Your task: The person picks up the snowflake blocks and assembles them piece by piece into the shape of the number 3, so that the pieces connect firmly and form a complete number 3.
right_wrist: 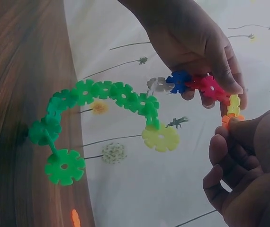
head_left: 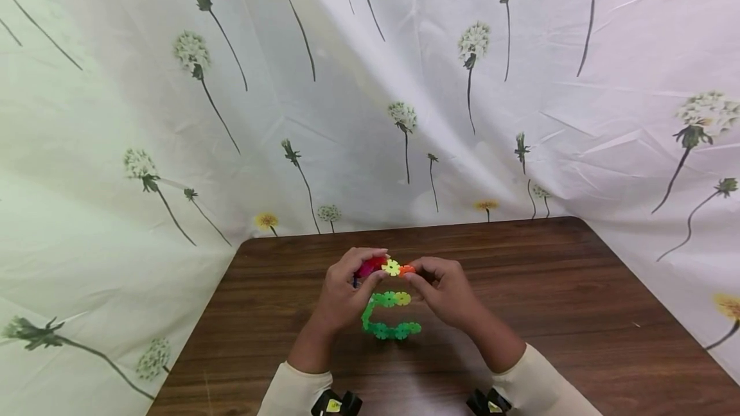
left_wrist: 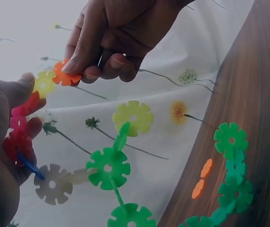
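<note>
A chain of flower-shaped interlocking discs hangs between both hands above the table. My left hand [head_left: 342,287] grips its red and pink discs [left_wrist: 19,137] between thumb and fingers. A small yellow disc [head_left: 391,268] sticks out past that thumb. Beside it, my right hand [head_left: 449,291] pinches an orange disc [left_wrist: 66,73] at its edge; orange and yellow touch, but whether they are fully slotted I cannot tell. Blue [right_wrist: 179,82] and whitish discs [left_wrist: 53,184] follow the red ones. Green discs [right_wrist: 84,92] curve below, and a larger yellow disc [right_wrist: 160,138] hangs off a green one.
The brown wooden table [head_left: 578,313] lies beneath the hands. Loose orange discs [left_wrist: 202,178] show against the tabletop in the left wrist view. Behind the table hangs a white cloth [head_left: 358,165] printed with dandelions.
</note>
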Motion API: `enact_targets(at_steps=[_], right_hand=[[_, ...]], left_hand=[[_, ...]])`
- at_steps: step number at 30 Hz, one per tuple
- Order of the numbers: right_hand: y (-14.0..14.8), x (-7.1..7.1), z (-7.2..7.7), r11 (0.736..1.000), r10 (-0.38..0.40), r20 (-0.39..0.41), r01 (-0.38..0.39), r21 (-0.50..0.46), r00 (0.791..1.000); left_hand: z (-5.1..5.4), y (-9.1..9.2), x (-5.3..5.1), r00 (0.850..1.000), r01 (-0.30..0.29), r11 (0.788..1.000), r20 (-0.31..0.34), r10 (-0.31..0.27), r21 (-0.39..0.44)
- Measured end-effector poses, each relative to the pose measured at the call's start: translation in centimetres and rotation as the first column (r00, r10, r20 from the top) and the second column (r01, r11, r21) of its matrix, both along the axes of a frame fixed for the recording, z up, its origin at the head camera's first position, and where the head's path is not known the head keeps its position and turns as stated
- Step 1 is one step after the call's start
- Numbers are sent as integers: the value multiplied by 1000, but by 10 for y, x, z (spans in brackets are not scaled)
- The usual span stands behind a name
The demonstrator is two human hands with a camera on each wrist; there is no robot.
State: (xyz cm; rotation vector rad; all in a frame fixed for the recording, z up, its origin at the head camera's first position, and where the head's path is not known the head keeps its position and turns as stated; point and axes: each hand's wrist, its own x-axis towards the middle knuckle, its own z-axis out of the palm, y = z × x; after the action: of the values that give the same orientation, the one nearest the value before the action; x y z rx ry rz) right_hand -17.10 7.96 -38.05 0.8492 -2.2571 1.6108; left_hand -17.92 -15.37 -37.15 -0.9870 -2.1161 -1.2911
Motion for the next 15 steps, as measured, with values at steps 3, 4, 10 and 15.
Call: enact_targets(at_steps=[3, 4, 10, 15], right_hand=[[-1, 2, -1, 1000, -1, -10, 1, -9, 1000], [-2, 3, 0, 1000, 0, -9, 0, -15, 1000], [-6, 7, 0, 999, 0, 4, 1, -54, 1000], [-8, 9, -1, 997, -13, -18, 11, -72, 1000]], left_hand=[[1, 0, 1, 1000, 3, 1000, -3, -3, -4], [1, 0, 1, 1000, 0, 1000, -6, 0, -7], [0, 2, 3, 1000, -16, 1000, -14, 16, -26], [-1, 4, 3, 1000, -1, 1000, -29, 0, -10]])
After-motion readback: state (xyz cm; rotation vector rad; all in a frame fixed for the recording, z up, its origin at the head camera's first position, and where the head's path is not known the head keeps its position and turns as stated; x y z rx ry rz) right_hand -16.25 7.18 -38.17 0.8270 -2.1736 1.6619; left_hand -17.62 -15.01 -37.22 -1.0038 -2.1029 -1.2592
